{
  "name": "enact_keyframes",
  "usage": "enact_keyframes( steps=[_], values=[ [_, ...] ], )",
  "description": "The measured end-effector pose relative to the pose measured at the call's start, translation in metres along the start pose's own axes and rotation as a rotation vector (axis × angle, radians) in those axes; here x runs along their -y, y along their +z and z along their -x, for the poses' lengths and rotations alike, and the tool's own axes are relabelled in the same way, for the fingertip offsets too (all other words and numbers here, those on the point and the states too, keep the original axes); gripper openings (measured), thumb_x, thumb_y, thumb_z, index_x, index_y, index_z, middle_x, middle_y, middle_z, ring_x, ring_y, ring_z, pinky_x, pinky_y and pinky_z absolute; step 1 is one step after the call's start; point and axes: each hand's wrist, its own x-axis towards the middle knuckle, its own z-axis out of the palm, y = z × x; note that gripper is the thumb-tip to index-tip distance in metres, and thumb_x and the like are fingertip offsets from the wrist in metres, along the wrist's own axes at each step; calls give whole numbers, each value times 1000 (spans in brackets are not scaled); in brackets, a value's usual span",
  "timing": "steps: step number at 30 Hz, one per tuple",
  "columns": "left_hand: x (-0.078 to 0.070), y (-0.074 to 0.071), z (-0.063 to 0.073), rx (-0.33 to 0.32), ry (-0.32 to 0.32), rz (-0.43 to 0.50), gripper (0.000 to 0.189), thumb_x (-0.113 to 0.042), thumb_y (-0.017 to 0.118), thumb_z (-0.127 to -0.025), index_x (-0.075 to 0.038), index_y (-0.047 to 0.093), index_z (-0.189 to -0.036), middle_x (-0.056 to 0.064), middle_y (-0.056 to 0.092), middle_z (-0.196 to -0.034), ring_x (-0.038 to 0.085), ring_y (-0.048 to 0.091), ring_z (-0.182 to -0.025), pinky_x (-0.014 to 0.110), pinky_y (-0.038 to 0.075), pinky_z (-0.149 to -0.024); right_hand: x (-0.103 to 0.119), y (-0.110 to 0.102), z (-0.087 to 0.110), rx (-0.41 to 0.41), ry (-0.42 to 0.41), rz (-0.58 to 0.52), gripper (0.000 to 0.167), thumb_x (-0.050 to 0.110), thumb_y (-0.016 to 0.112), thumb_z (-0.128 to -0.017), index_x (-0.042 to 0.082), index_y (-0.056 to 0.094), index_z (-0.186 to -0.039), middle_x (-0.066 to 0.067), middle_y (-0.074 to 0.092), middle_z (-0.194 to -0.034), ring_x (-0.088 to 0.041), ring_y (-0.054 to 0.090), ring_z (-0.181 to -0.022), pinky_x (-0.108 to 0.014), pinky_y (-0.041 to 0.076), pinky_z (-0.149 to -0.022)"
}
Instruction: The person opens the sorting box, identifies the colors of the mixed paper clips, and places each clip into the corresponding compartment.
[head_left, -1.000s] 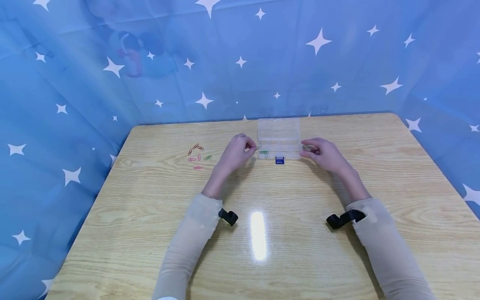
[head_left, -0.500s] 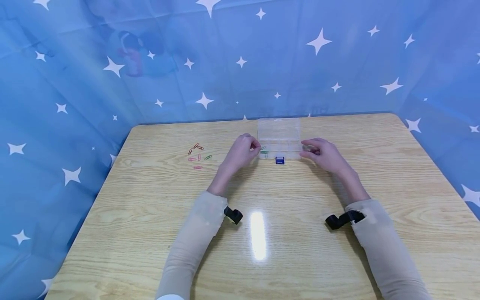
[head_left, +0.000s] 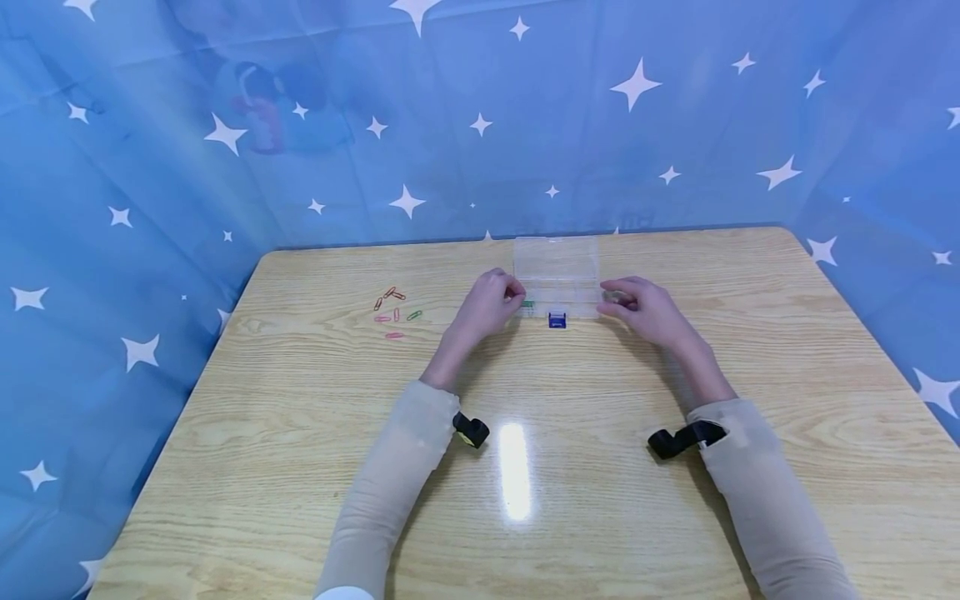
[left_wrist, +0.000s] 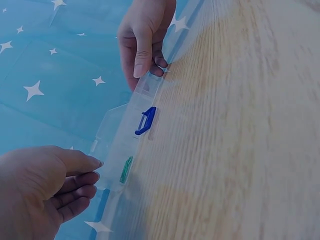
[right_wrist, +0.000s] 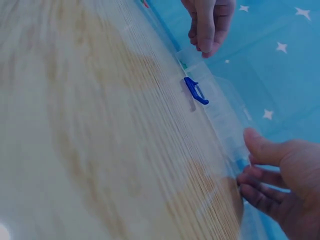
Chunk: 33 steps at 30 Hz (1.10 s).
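Shifting slightly rightward since the earlier frame, the left hand point(head_left: 486, 302) is hovering at the left end of the clear box point(head_left: 577, 307), its grip drawn together, though I cannot tell on what. Releasing low should be working best while the right hand point(head_left: 639, 308) is pinching the opposite end; inside, front left, green clips point(left_wrist: 126, 170) are lying with long axis running left-right, leading ends unclear.
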Motion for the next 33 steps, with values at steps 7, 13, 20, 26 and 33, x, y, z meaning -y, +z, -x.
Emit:
enact_keyframes(
  steps=[7,13,20,26,33],
  values=[
    [4,-2,6,-10,-21,61,16,-6,62,-99,1,74,-108,11,65,-105,21,61,-98,26,52,-85,-1,0,0,1,-4,3,53,30,62,-102,-4,53,-142,-26,53,-136,-38,59,-107,-52,50,-87],
    [6,-8,13,-23,-17,66,16,-7,63,-99,1,74,-108,10,65,-106,21,61,-99,27,52,-86,-2,2,-1,-6,-5,4,53,29,63,-102,-4,53,-142,-25,54,-135,-36,59,-104,-49,49,-84],
    [10,-13,21,-28,1,51,15,-6,64,-97,2,73,-107,12,66,-105,23,62,-99,30,53,-86,-2,2,0,-13,-3,5,53,29,63,-102,-4,53,-142,-25,54,-135,-36,59,-104,-49,49,-85],
    [17,-21,28,-41,-32,42,15,-9,65,-98,-1,73,-108,11,64,-107,23,61,-101,32,52,-88,-2,2,1,-11,4,7,54,31,62,-102,-3,53,-143,-25,53,-137,-36,59,-105,-49,49,-85],
    [27,-35,36,-76,-58,45,16,-11,67,-97,-1,72,-109,12,63,-109,25,60,-101,35,52,-88,-2,2,1,-13,0,6,54,32,62,-102,-3,53,-143,-25,54,-136,-36,59,-105,-50,49,-85]
  ],
)
